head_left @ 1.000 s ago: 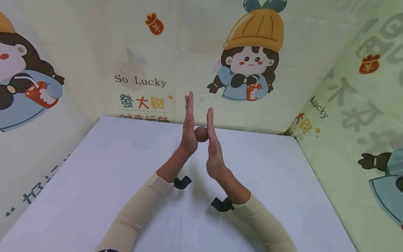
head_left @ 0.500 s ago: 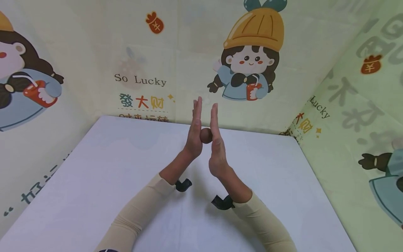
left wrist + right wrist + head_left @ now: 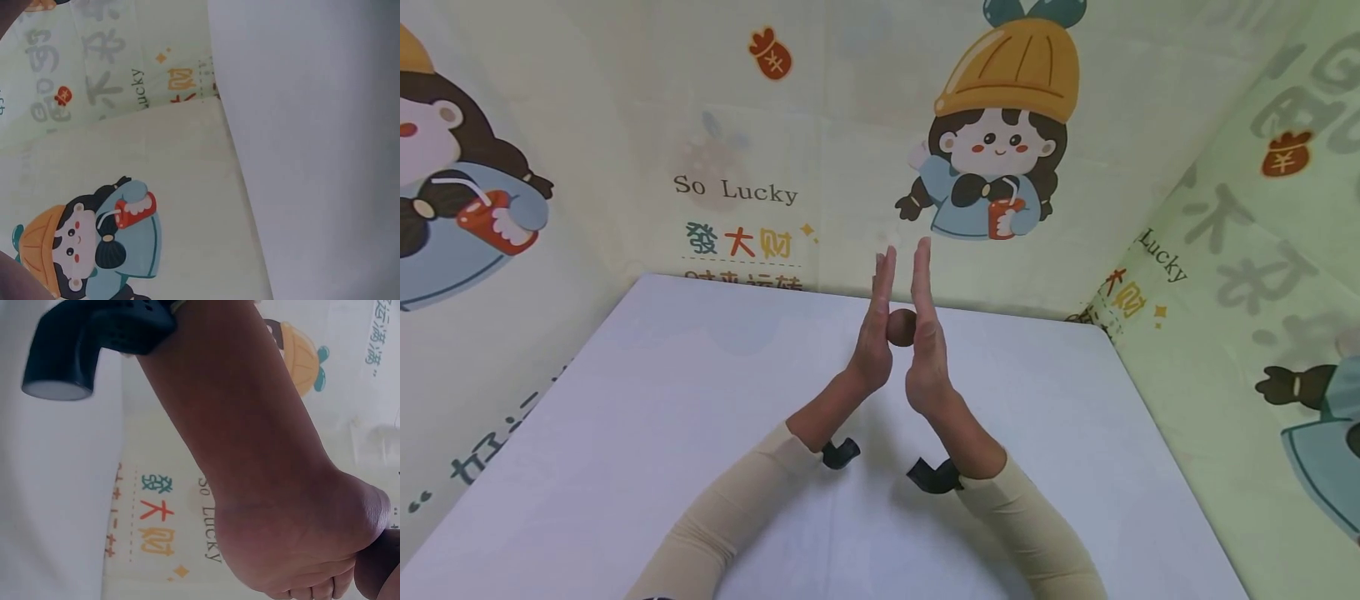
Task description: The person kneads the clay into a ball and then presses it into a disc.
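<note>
In the head view a small brown ball is held in the air between two flat hands, above the white table. My left hand presses its palm side on the ball from the left, fingers straight and pointing up and away. From the right, my right hand presses in the same way, its fingertips a little higher in the picture. Below the ball the palms stand apart. The right wrist view shows the left hand and forearm, with part of the dark ball at the right edge. No ball appears in the left wrist view.
The white tabletop spreads below both arms. Printed cloth walls stand at the back and along both sides. A black wrist camera hangs under the left wrist, and another black camera under the right.
Both hands and the ball have shifted to the right. The left hand has slid back towards the person while the right fingertips have moved forward. The ball stays between the palms.
</note>
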Motion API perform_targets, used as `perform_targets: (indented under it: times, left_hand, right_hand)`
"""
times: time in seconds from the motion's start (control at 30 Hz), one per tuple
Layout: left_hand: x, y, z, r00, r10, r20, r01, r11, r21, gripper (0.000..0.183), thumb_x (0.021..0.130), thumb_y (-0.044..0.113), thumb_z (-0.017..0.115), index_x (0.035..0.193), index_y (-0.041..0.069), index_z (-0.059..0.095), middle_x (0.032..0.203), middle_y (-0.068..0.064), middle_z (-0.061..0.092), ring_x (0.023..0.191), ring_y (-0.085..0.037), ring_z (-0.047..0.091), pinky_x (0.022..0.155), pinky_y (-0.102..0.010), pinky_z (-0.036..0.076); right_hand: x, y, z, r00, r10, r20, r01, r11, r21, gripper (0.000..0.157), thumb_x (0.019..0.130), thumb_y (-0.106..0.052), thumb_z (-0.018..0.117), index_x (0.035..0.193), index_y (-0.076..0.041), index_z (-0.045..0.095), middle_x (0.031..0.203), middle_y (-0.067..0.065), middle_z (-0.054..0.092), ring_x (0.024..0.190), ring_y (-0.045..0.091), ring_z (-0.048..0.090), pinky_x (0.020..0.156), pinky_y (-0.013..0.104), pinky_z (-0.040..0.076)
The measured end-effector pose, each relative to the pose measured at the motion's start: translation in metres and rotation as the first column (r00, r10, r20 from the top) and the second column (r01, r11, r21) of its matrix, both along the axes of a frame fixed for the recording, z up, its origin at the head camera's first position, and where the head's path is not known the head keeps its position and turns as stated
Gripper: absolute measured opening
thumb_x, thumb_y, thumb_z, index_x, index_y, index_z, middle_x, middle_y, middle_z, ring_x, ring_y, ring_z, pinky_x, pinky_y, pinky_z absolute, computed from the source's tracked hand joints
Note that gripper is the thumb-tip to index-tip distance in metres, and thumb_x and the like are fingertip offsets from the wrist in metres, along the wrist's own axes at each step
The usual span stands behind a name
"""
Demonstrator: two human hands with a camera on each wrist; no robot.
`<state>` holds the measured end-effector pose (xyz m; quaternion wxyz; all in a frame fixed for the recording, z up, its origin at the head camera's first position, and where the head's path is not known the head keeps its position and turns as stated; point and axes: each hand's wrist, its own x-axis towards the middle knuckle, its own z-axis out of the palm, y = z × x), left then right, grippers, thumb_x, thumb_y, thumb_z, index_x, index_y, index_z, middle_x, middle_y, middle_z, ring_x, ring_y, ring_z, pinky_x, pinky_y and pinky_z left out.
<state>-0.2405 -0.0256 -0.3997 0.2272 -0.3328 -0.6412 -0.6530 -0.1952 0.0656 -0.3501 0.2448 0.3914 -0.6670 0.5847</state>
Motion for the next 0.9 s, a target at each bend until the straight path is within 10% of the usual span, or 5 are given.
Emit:
perform_targets:
  times: [0.9]
  left_hand:
    - [0.027, 0.013, -0.007, 0.992, -0.121, -0.019, 0.12, 0.992, -0.035, 0.081, 0.11, 0.059, 0.011, 0.168, 0.002, 0.003, 0.177, -0.007, -0.001, 0.161, -0.022, -0.009, 0.126, -0.054, -0.003]
  right_hand:
    - [-0.014, 0.015, 0.005, 0.999, -0.045, 0.024, 0.046, 0.998, -0.046, 0.091, 0.107, -0.069, 0.019, 0.168, -0.004, 0.0, 0.177, 0.007, -0.005, 0.161, 0.021, -0.006, 0.127, 0.045, 0.002]
